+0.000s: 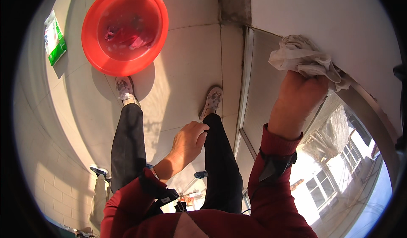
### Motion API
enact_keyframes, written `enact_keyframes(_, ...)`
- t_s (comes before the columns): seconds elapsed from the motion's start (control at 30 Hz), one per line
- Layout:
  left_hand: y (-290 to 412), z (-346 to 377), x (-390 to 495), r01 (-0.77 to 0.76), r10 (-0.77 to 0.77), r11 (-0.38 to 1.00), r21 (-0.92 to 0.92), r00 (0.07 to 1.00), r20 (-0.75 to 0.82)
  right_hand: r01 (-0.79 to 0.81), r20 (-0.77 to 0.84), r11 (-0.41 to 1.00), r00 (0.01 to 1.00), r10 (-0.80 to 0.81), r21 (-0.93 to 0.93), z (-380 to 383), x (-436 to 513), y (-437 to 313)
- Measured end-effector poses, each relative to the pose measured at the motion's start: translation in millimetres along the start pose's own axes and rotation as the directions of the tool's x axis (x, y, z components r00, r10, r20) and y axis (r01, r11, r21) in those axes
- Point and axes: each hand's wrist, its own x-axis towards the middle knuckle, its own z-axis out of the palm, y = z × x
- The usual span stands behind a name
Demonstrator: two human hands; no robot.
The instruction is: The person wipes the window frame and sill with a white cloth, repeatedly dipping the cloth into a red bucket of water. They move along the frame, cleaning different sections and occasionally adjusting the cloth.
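Note:
My right hand (303, 90) is closed around a bunched, greyish-white cloth (300, 55), which lies against a pale wall surface (324, 12) at the upper right. My left hand (190, 139) hangs over my lap near the knee, its fingers loosely curled with nothing seen between them. On the floor ahead, beyond my foot, stands a red plastic basin (90, 37) with cloudy, sudsy water and a pink-red cloth (127, 37) in it.
A green and white plastic packet (55, 41) lies at the far left. Below the wall surface runs a metal-framed glass panel (248, 76). Another person's leg and shoe (99, 171) show at the lower left, beside a tiled wall (63, 193). Windows of a building (321, 187) appear at the lower right.

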Motion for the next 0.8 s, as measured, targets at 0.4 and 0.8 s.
enact_keyframes(0.4,-5.8,7.5,-3.2,0.042,-0.042,0.999,-0.01,0.999,0.017,-0.486,-0.073,0.853,0.859,0.506,0.189,-52.6,95.5,153.9)
enact_keyframes(0.8,5.6,14.1,13.8,-0.072,0.074,0.996,0.051,0.997,-0.036,-0.527,0.521,0.8,0.787,0.331,0.288,-11.2,13.2,-117.2)
